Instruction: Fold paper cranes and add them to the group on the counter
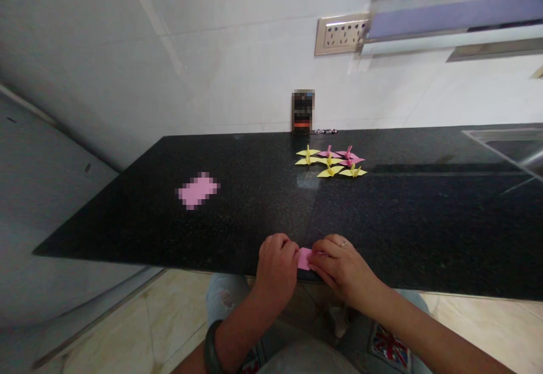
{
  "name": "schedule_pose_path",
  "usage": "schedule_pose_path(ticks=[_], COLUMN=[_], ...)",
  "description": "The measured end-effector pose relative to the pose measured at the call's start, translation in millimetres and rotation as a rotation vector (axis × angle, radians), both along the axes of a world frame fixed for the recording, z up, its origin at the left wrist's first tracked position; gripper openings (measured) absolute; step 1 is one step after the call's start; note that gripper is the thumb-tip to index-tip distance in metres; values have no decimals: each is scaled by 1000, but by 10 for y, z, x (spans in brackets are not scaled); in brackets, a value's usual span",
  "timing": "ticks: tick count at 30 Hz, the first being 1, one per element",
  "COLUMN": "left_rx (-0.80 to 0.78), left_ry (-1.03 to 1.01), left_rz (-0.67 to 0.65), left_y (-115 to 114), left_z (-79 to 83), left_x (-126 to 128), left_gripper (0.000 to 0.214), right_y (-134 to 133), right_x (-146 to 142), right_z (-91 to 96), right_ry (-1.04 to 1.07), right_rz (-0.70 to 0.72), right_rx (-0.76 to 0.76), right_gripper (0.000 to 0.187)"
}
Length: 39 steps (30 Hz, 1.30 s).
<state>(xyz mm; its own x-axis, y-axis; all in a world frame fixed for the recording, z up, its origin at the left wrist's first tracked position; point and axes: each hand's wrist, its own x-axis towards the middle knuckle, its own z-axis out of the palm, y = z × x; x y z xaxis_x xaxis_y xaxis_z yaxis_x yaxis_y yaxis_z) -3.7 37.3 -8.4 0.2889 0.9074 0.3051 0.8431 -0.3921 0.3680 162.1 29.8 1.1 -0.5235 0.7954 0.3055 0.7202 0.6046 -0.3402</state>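
A small piece of pink paper (304,259) shows between my two hands at the counter's front edge. My left hand (278,263), fingers curled, grips its left side. On the other side my right hand (339,266), wearing a ring, has its fingers closed over the paper, hiding part of it. How the paper is folded is mostly covered. Farther back stand several folded paper cranes, yellow ones (331,171) and pink ones (349,153), grouped closely. To the left lies a blurred-out pink paper (197,190).
The black stone counter (254,193) runs across the view. A dark, blurred-out phone-like object (302,114) leans upright on the white wall, a beaded strap (326,131) beside it. A socket panel (341,33) is above. At far right is a metal sink edge (500,145).
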Motion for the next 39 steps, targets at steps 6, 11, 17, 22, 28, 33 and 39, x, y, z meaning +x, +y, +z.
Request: schedule_pose_path(ticks=[6, 11, 17, 22, 28, 33, 39], left_rx=[110, -39, -133, -162, -189, -196, -199], left_ry=[-46, -115, -92, -95, -80, -47, -52], left_rz=[-239, -255, -277, -291, -265, -221, -232], left_y=[-137, -171, -94, -86, -95, -85, -75], left_z=[-67, -29, 36, 56, 55, 50, 81], left_x=[-25, -46, -90, -98, -78, -33, -17], left_gripper=[21, 17, 18, 15, 16, 25, 26], right_y=[15, 55, 35, 5, -8, -9, 6], right_x=[23, 24, 23, -7, -68, -85, -68], right_z=[-5, -18, -41, -92, -59, -26, 11], right_ry=[-68, -84, -118, -146, -91, -11, 34], right_rz=[48, 94, 153, 136, 16, -16, -3], right_rx=[5, -11, -46, -4, -78, -105, -171], right_gripper=[14, 15, 18, 23, 17, 17, 16])
